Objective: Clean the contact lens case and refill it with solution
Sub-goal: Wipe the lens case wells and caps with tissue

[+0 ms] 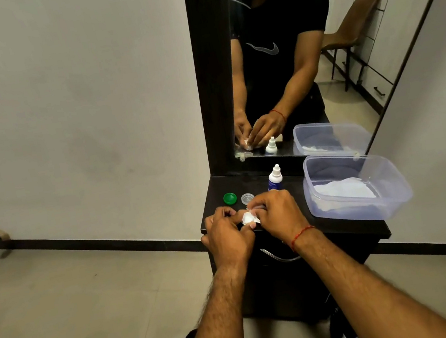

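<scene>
Both hands meet over the front of the dark dresser top [345, 229]. My left hand [227, 236] and my right hand [279, 214] pinch a small white wad of tissue [248, 218] between their fingertips; the lens case body is mostly hidden inside the fingers, so I cannot tell which hand holds it. A green cap [230, 198] and a clear cap [247, 197] lie loose on the top just behind my hands. The small solution bottle [274, 178], white with a blue label, stands upright behind my right hand.
A clear plastic tub [397, 185] with white tissue inside sits on the right of the dresser top. A mirror [302, 65] rises behind it. A metal drawer handle [279, 257] is below the front edge. Tiled floor lies to the left.
</scene>
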